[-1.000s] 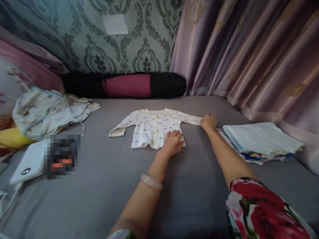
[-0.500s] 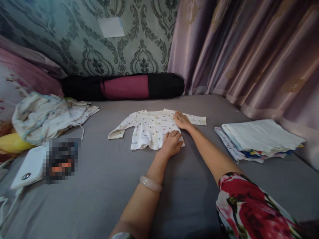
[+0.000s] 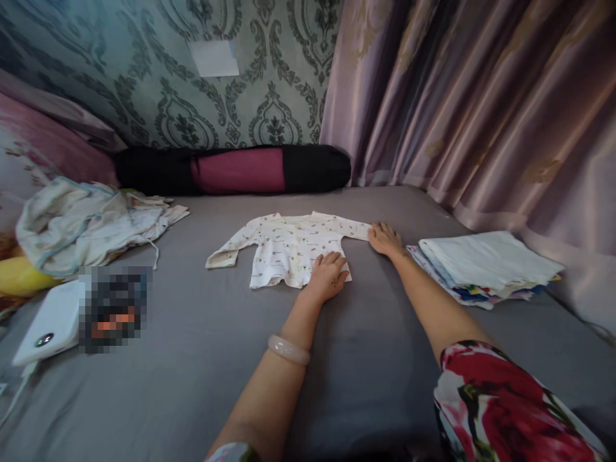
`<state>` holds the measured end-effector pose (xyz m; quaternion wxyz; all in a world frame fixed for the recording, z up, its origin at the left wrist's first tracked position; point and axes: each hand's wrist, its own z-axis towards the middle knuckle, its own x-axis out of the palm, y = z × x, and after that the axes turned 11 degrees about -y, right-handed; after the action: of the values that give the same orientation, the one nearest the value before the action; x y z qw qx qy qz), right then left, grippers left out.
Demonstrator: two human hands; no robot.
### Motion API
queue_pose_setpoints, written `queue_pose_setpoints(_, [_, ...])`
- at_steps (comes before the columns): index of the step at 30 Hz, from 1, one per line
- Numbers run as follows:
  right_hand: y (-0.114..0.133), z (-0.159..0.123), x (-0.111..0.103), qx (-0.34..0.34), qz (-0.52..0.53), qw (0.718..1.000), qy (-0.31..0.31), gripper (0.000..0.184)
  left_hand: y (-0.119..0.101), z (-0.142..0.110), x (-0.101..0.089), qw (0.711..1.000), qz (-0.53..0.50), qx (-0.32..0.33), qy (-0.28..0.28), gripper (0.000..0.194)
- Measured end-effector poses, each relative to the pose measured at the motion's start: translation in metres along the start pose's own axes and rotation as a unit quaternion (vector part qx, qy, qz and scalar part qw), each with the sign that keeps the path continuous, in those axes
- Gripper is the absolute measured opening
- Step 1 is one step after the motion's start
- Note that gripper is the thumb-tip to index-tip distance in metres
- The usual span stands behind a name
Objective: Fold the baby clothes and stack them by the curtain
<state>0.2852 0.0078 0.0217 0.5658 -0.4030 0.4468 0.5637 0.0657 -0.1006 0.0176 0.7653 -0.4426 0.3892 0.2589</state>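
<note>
A small white baby shirt (image 3: 283,247) with a tiny print lies spread out on the grey bed sheet (image 3: 192,359), its sleeves stretched to both sides. My left hand (image 3: 328,276) rests flat on the lower right part of the shirt, fingers extended, covering some of the hem. At the end of the right sleeve, my right hand (image 3: 385,239) lies flat over the cuff and hides it. Neither hand grasps the cloth.
To the right sits a stack of folded clothes (image 3: 486,260). Crumpled cloths (image 3: 86,221), a white power bank (image 3: 51,321) with a cable and a blurred object (image 3: 115,309) are at the left. A long black and maroon bag (image 3: 235,170) lies along the wall.
My right hand has slid outward from the shirt's shoulder along the right sleeve to its cuff. My left hand stays on the shirt. The view has shifted slightly.
</note>
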Motion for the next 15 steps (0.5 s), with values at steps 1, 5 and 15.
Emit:
queue_pose_setpoints(1, [0.004,0.000,-0.001,0.005,0.000,1.000,-0.005,0.057,0.000,0.000,0.000,1.000,-0.001,0.003,-0.003,0.036])
queue_pose_setpoints(5, [0.046,0.000,-0.004,-0.015,0.036,0.999,-0.014,0.054,-0.001,0.003,-0.002,0.998,-0.037,0.011,-0.043,0.029])
queue_pose_setpoints(15, [0.153,-0.006,0.007,-0.087,0.124,0.987,0.058,0.059,0.026,0.006,-0.024,0.930,-0.084,-0.190,-0.304,0.024])
